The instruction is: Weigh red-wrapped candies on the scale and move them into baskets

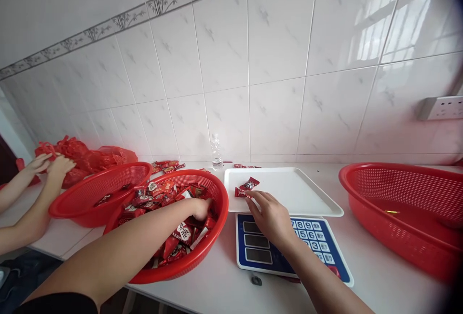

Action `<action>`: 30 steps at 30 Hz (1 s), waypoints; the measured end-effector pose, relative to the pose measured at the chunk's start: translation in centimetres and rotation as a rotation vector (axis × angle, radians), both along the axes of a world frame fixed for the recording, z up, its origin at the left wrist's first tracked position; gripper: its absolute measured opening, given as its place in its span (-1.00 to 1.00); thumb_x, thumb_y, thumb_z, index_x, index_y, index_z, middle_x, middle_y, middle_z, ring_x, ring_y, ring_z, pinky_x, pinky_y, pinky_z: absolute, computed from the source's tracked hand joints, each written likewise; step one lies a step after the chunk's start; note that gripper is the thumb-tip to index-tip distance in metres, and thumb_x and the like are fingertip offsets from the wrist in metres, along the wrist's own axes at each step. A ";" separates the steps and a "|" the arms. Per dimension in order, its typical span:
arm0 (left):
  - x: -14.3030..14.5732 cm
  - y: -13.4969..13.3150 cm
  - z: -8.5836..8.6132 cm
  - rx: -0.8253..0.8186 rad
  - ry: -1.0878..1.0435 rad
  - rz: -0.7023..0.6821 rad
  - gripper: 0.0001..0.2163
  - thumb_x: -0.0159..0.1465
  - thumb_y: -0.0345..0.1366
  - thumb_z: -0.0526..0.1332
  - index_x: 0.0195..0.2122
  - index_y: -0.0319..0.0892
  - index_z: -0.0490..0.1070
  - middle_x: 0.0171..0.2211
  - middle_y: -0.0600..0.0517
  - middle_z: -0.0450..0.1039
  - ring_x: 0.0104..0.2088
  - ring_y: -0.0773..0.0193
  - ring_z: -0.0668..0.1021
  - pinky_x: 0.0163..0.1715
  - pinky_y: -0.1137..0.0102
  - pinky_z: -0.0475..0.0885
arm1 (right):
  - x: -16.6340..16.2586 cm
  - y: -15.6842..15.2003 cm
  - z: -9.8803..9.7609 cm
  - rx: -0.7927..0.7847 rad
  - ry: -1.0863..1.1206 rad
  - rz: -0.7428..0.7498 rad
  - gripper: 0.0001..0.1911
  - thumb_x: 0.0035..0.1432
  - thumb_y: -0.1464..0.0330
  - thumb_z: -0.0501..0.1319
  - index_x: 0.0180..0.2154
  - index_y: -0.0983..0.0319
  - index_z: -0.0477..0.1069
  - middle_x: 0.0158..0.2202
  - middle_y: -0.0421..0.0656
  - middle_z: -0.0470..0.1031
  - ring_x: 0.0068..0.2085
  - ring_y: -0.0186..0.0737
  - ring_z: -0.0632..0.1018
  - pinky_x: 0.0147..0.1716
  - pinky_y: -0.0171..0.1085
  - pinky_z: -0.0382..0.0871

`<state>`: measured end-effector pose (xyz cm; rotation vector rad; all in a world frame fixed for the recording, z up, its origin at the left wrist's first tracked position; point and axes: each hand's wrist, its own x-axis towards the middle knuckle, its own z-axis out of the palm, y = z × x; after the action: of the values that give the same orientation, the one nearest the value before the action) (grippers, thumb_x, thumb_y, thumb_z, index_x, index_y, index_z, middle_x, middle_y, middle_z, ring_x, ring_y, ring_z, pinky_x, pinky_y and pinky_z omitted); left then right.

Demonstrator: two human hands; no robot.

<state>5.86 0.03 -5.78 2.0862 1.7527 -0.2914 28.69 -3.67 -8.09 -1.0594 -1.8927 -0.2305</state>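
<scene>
My left hand (200, 209) is down in a red plastic basket (221, 193) heaped with red wrapped candies (184, 232). Its fingers are hidden among the wrappers. Over the front edge of the white scale tray (289, 188), my right hand (269, 212) pinches the end of a small red wrapped candy (240, 192) between thumb and fingers. A second wrapped candy (250, 183) lies on the tray just behind it. Beneath my right hand is the scale's blue keypad panel (282, 262), whose displays look dark.
To the right stands another red basket (398, 246). On the left are a red basket (72, 208) with a few packets, red plastic bags (87, 155) and a co-worker's hands (60, 165). A clear bottle (216, 152) stands by the wall. A small dark object (256, 280) lies before the scale.
</scene>
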 end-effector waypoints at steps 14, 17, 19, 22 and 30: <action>-2.0 -2.0 3.7 0.177 -0.333 0.133 -0.75 -0.07 -0.44 0.24 -0.32 -0.11 0.45 -0.36 0.10 0.50 -0.36 0.21 0.52 -0.43 0.45 0.35 | -0.2 0.7 -0.5 0.123 0.050 0.038 -0.76 0.26 0.35 -0.01 -0.14 0.11 0.41 -0.24 -0.17 0.57 -0.27 -0.21 0.60 -0.41 -0.28 0.52; -2.6 -2.3 4.8 0.171 -0.404 0.164 -0.72 -0.05 -0.40 0.22 -0.25 -0.13 0.43 -0.42 0.10 0.45 -0.47 0.27 0.46 -0.54 0.47 0.27 | -0.2 0.7 -0.6 0.212 0.089 -0.008 -0.57 0.26 0.34 0.01 0.16 0.15 0.16 -0.04 -0.05 0.49 -0.18 -0.17 0.58 -0.36 -0.25 0.53; -3.0 -2.5 5.3 0.182 -0.466 0.138 -0.71 -0.03 -0.38 0.21 -0.22 -0.15 0.42 -0.41 0.09 0.43 -0.48 0.29 0.44 -0.54 0.48 0.26 | -0.1 0.3 -0.4 0.280 0.117 0.019 -0.42 0.26 0.36 0.03 0.27 0.19 -0.09 0.08 0.05 0.39 -0.11 -0.15 0.56 -0.27 -0.20 0.52; -3.3 -2.8 5.9 0.197 -0.484 0.112 -0.69 -0.02 -0.35 0.21 -0.19 -0.14 0.42 -0.39 0.09 0.44 -0.44 0.28 0.45 -0.50 0.47 0.28 | 0.0 -0.2 -0.1 0.311 0.124 0.089 -0.35 0.26 0.39 0.03 0.29 0.17 -0.21 0.06 0.06 0.39 -0.06 -0.14 0.53 -0.19 -0.15 0.50; -2.7 -3.1 7.4 0.229 -0.581 0.077 -0.70 0.04 -0.32 0.22 -0.15 -0.11 0.40 -0.19 0.06 0.48 -0.22 0.22 0.51 -0.26 0.43 0.35 | -0.1 -0.7 0.4 0.223 0.076 0.122 -0.57 0.26 0.35 0.04 0.16 0.19 0.15 -0.08 -0.03 0.51 -0.09 -0.12 0.54 -0.20 -0.17 0.49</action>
<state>3.20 -3.09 1.62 1.9699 1.5465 0.5136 28.59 -4.39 -7.72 -0.7898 -1.8085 -0.3186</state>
